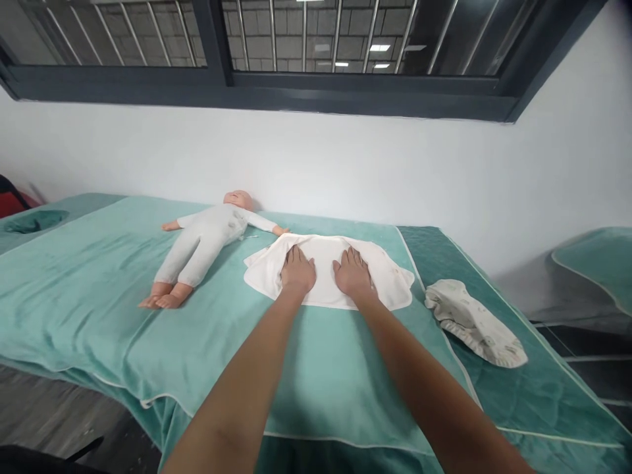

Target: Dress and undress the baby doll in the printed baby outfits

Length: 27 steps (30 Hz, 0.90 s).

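A white cloth (323, 263) with its sides turned inward lies on the green bed cover (340, 368). My left hand (297, 271) rests on its left part, palm down with the fingers stretched out. On the right part my right hand (353, 272) lies flat in the same way, fingers pointing toward the wall. Neither hand grips anything. A baby doll (207, 237) in a white long-sleeved suit lies face up to the left, one of its hands close to the cloth's upper edge.
A bunched white printed cloth (476, 322) lies on the darker green strip at the right. Behind the bed stands a white wall (316, 164) below a dark-framed barred window (345, 95). A green rounded panel (600, 263) is at the far right.
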{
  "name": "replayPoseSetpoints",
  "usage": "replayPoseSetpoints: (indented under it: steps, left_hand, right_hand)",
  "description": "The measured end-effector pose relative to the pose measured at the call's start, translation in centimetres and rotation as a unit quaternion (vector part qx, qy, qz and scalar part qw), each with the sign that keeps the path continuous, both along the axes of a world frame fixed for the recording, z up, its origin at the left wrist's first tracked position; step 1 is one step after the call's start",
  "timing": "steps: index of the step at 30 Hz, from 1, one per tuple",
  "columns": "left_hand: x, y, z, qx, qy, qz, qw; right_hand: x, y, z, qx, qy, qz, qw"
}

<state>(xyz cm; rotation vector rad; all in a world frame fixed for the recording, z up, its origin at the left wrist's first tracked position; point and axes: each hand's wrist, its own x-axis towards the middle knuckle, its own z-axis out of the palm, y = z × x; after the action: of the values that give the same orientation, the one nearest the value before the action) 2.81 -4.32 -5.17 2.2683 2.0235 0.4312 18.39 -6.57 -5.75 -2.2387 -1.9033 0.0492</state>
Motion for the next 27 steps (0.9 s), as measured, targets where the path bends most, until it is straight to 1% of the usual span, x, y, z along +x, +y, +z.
replayPoseSetpoints:
  steps: [5, 10, 18, 27]
  left_hand:
    - [-0.3, -1.9, -0.1, 0.018, 0.018, -0.019, 1.0]
    - [-0.6, -3.2, -0.3, 0.022, 0.027, -0.03, 0.999]
    - [-1.1, -4.8, -0.1, 0.03, 0.027, -0.021, 0.999]
    - [-1.6, -6.0, 0.0, 0.034, 0.029, -0.034, 0.998]
  right_hand:
    - [-0.3, -1.6, 0.0, -0.009, -0.008, 0.017, 1.0]
    - [-0.3, -3.0, 0.1, -0.022, -0.003, 0.026, 0.999]
    - [-0.5, -4.7, 0.3, -0.038, 0.001, 0.021, 0.999]
    - [-1.0, -6.8, 0.5, -0.044, -0.01, 0.012, 0.999]
